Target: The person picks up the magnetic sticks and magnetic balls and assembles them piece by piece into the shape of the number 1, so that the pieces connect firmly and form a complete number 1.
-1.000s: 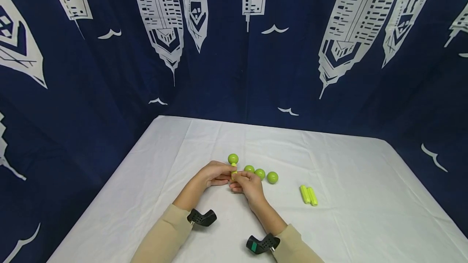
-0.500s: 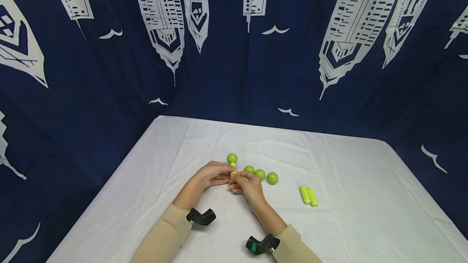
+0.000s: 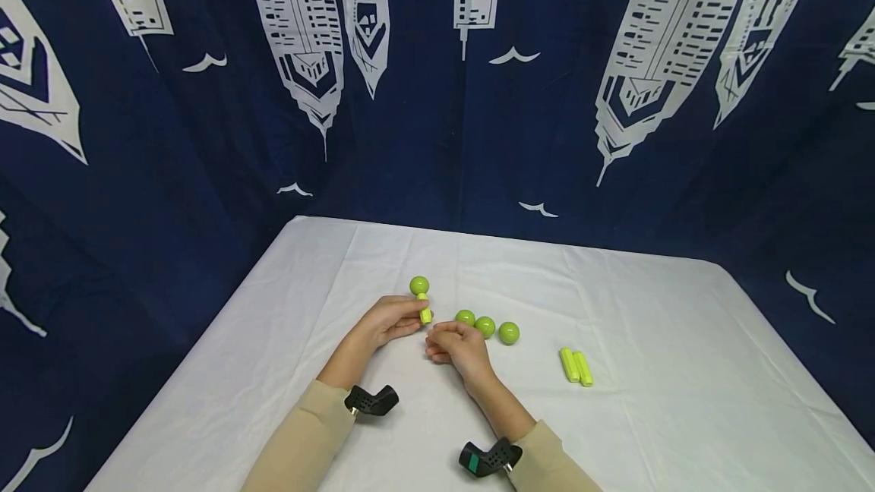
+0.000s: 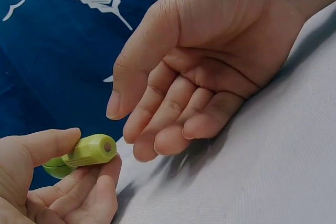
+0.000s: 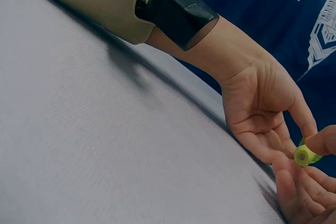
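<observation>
Around the yellow-green stick (image 3: pixel 424 311), head view first: pinched fast between thumb and fingers of the left hand (image 3: pixel 391 320), with a green ball (image 3: pixel 419 285) at its far end. Just right of the stick and nearer, the right hand (image 3: pixel 463 348), loosely bent, apart from it. Farther right of the stick, three green balls (image 3: pixel 485 326) in a short row on the white cloth (image 3: pixel 656 317), then two loose sticks (image 3: pixel 570 365) side by side. Over to the left wrist view: grey spot (image 4: pixel 107 147) on the stick's near end, clear gap between stick and right hand. Now the right wrist view: stick seen end-on, overlapped by the right hand; up and left of it, dark wrist device (image 5: pixel 178 14) and beige sleeve (image 5: pixel 89 3).
</observation>
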### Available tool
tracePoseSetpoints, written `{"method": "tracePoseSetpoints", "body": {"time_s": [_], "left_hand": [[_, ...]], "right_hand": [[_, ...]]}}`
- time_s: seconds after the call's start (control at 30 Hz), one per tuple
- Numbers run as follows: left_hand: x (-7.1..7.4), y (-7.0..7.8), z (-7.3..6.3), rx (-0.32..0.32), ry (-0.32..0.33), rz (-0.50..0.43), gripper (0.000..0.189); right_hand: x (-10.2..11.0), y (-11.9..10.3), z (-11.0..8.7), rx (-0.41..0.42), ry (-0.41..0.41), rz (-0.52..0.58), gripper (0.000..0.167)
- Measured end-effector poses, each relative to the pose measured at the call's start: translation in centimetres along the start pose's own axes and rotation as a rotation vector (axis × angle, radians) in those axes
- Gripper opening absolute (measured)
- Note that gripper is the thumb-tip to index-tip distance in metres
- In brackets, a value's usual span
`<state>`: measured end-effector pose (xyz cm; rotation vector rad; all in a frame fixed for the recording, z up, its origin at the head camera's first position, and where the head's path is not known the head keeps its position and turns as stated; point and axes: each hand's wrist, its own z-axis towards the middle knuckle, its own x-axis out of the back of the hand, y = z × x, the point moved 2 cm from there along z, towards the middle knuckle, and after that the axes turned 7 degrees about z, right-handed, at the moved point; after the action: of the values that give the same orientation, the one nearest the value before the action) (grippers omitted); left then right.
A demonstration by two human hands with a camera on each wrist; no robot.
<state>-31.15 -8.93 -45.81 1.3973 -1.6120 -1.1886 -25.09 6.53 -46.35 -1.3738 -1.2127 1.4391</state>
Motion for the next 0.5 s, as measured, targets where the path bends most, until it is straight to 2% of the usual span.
{"method": "tracePoseSetpoints", "body": {"time_s": [0.23, 0.5], "left_hand": [[-0.2, -0.3, 0.2, -0.002, 0.032, 0.03, 0.032], [-0.4, -0.5, 0.3, -0.033, 0.038, 0.111, 0.029]], "right_hand": [[0.1, -0.1, 0.0, -0.022, -0.008, -0.025, 0.03], [0.0, -1.1, 0.0, -0.018, -0.078, -0.062, 0.027]]}}
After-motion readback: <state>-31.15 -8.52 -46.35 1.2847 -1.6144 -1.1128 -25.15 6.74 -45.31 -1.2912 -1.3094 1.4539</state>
